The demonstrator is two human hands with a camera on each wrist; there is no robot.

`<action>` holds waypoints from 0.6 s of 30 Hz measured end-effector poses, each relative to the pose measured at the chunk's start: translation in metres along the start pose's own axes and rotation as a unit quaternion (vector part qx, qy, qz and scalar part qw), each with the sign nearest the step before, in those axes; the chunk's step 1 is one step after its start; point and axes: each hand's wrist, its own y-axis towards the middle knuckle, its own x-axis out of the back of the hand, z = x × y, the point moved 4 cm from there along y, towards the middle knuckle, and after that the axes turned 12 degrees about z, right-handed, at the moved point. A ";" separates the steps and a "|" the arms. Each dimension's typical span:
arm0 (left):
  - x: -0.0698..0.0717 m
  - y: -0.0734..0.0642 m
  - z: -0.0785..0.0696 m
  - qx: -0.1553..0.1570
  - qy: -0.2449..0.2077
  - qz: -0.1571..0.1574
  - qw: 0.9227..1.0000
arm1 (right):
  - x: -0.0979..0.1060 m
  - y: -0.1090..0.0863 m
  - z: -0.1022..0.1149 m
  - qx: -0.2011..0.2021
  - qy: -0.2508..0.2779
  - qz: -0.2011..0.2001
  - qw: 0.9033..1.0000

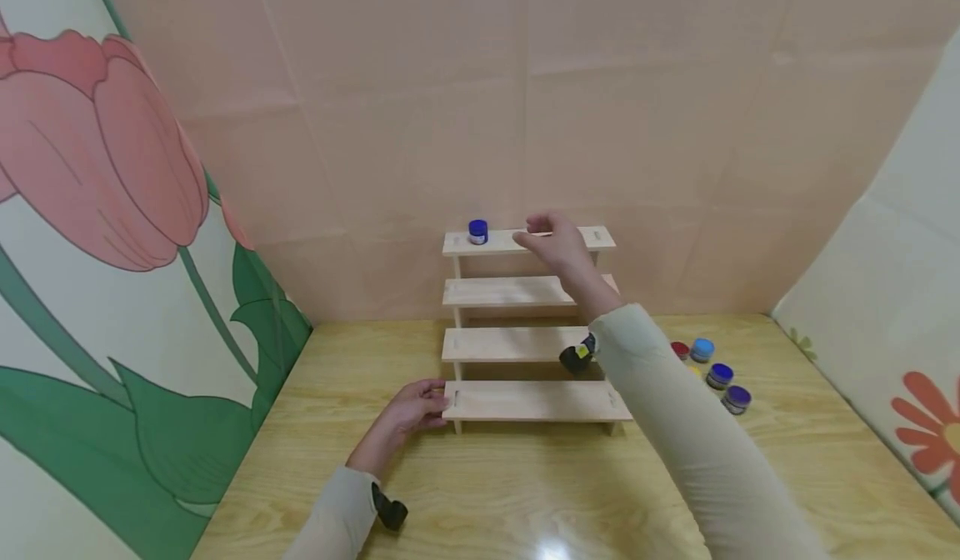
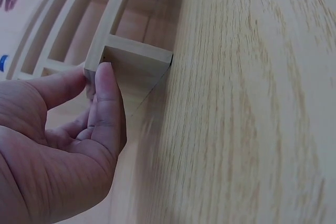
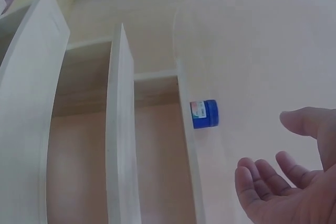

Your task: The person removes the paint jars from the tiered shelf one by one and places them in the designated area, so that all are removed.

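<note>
A pale wooden stepped stand (image 1: 536, 400) with several tiers stands on the table against the back wall. My left hand (image 1: 411, 407) pinches the left end of its lowest board; the left wrist view shows thumb and forefinger on either side of the board's corner (image 2: 94, 61). On the top tier, toward the left, sits a small dark blue jar (image 1: 477, 232) with a blue lid, its white label (image 3: 198, 109) visible in the right wrist view. Over the top tier, to the right of that jar and apart from it, my right hand (image 1: 558, 245) holds nothing, fingers loosely bent.
Right of the stand, small lidded jars are grouped on the wood-grain table (image 1: 525, 485): a light blue one (image 1: 702, 349), a dark blue one (image 1: 720, 375), a purple one (image 1: 737, 399), and red (image 1: 679, 349) and yellow ones partly behind my right sleeve. Flower-printed walls flank the table.
</note>
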 end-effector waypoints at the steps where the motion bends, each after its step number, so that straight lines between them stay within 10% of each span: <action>1: 0.000 0.000 0.000 0.000 -0.001 -0.001 1.000 | -0.002 0.003 0.000 0.000 0.001 -0.002 1.000; 18: 0.001 -0.006 -0.003 0.004 0.006 -0.003 1.000 | -0.037 0.046 0.002 0.002 0.023 0.024 0.999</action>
